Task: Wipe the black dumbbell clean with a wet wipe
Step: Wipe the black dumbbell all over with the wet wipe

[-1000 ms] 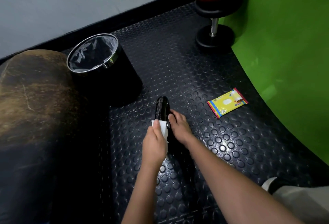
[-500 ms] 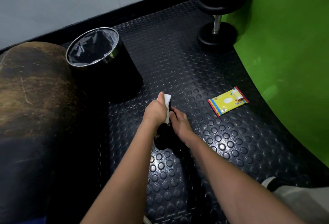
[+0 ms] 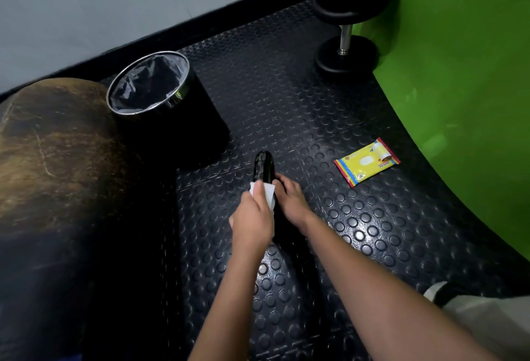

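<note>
Black rubber floor point(image 3: 329, 108), studded all over, glossy where the light hits. Only one view to work from, the head camera, looking forward and down.

Head view: black dumbbell point(image 3: 264, 166) lies on the floor at centre, just in front of both hands, its far end pointing away toward the bin. Only that rounded far end shows clearly; the near part is lost under the hands and in shadow. Left hand point(image 3: 253, 218) grips a folded white wet wipe point(image 3: 268, 193) and presses it against the dumbbell's near side. Right hand point(image 3: 289, 200) sits on the dumbbell's right flank, fingers bent against it, steadying it; how far they wrap round I cannot tell.

Surroundings: lined black bin point(image 3: 163, 102) to the left rear, close to the dumbbell's far tip but apart from it. Yellow wipe pack point(image 3: 367, 161) lies flat on the floor to the right, well apart. A second, plated dumbbell point(image 3: 348, 16) stands upright at the far edge by the green wall point(image 3: 459, 74). A brown rounded mass point(image 3: 51, 145) fills the left.

Step in hand, as I judge it: wiping proper, mid-stroke along the body. The far end looks not yet covered. Next move likely calls for running the wipe outward to that tip while the right hand keeps the piece from rolling, then turning it to reach the underside.
</note>
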Action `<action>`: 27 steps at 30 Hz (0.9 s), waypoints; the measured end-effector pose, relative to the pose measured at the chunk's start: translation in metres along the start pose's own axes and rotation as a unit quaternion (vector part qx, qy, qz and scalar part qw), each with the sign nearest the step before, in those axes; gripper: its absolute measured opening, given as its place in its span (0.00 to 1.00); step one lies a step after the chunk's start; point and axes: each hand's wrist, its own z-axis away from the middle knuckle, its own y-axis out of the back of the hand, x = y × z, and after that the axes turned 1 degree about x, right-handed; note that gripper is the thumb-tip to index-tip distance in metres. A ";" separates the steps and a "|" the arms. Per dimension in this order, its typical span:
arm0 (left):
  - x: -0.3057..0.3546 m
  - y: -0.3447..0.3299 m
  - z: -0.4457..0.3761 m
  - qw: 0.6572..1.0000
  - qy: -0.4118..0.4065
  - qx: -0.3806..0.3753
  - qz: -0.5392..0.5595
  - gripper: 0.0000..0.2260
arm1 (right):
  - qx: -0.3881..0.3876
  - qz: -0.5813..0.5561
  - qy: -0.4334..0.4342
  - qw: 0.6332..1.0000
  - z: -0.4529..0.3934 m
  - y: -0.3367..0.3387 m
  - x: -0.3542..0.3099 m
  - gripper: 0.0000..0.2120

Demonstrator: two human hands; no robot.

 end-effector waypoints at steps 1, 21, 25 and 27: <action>0.008 0.001 -0.008 1.000 0.003 -0.007 -0.016 0.30 | 0.003 -0.002 0.001 1.000 0.000 0.000 0.000 0.24; 0.015 0.019 -0.047 0.955 -0.068 -0.071 -0.280 0.21 | 0.033 0.077 0.012 0.996 0.011 -0.006 -0.003 0.24; -0.004 0.022 0.003 0.969 -0.089 -0.043 -0.227 0.22 | 0.041 0.074 -0.006 0.996 0.014 -0.002 -0.005 0.24; -0.015 0.020 0.021 0.979 -0.085 -0.013 -0.183 0.22 | 0.043 0.075 -0.018 0.996 0.017 -0.001 -0.005 0.24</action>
